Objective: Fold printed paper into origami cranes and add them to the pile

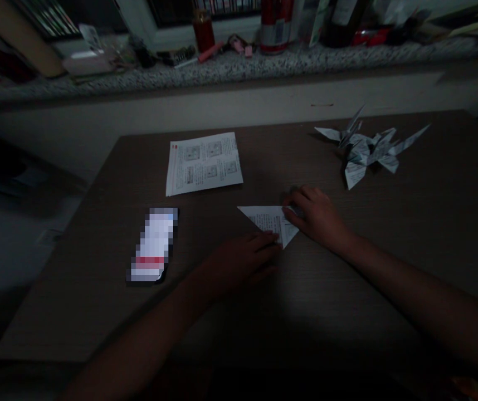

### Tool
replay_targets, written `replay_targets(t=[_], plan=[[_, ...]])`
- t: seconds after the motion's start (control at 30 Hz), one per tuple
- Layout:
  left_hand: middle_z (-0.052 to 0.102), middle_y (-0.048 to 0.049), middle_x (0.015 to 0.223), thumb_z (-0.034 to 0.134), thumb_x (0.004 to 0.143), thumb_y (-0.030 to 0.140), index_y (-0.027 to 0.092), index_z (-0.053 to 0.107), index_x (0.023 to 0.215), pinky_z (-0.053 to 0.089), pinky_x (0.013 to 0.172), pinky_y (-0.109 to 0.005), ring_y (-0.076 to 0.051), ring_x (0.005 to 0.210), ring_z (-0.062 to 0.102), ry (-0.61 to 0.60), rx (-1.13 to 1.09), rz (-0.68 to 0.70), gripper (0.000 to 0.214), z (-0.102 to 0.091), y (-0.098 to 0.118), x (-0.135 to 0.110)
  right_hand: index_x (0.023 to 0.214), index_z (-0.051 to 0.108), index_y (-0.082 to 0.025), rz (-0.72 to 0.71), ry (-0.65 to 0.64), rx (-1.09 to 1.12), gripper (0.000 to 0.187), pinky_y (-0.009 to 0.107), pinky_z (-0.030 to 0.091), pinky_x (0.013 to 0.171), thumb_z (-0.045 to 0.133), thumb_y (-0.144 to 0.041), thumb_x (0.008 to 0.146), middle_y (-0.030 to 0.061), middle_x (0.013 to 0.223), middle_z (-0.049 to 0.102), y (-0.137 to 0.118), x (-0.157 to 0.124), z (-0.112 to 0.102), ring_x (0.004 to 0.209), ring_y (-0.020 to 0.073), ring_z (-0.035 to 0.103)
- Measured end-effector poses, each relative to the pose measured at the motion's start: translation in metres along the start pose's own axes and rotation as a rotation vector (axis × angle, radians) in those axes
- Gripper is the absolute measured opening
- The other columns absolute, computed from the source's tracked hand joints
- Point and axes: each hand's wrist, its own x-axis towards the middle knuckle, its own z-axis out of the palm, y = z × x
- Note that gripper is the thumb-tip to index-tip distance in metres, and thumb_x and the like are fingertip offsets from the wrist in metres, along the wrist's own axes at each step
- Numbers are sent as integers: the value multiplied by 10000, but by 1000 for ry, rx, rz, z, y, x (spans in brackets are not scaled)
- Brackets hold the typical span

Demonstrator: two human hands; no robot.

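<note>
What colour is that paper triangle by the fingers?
The paper triangle looks white or pale grey with dark print, seen best in the head view.

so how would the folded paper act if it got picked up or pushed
The folded paper is probably very light, being just printed paper. Creased into a triangle, it is likely stiffer than the flat sheet. Lying low on the table, it would probably slide rather than tip.

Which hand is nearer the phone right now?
Left. The left hand is right of the phone, at the near edge of the folded paper; the right hand is farther off, at the paper's right side.
</note>
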Motion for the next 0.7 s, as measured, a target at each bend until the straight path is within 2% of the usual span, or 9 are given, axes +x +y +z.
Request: replay_targets(t=[0.33, 0.57, 0.7], plan=[[593, -112, 1468, 603, 1032, 297, 168, 577, 1384, 494, 1110, -450, -285, 1326, 577, 28, 41, 14, 375, 3, -3, 4, 1076, 635, -228, -7, -10, 92, 152, 455, 437, 891, 540, -315, 996, 120, 1088, 652, 5, -1, 0, 1031, 312, 584], [605, -119, 1442, 567, 1051, 287, 169, 590, 1355, 528, 1064, -444, -282, 1279, 606, 29, 73, 23, 327, 3, -2, 5, 1075, 637, -223, -11, -7, 83, 146, 448, 445, 884, 562, -315, 989, 118, 1077, 646, 5, -1, 0, 1022, 311, 585], [577, -121, 1478, 540, 1067, 313, 203, 573, 1403, 529, 1071, -444, -269, 1315, 589, 33, 44, 39, 355, 2, -3, 4, 1076, 641, -219, 7, -17, 59, 158, 452, 445, 875, 562, -324, 989, 119, 1071, 641, 4, -1, 0, 1013, 313, 586]])
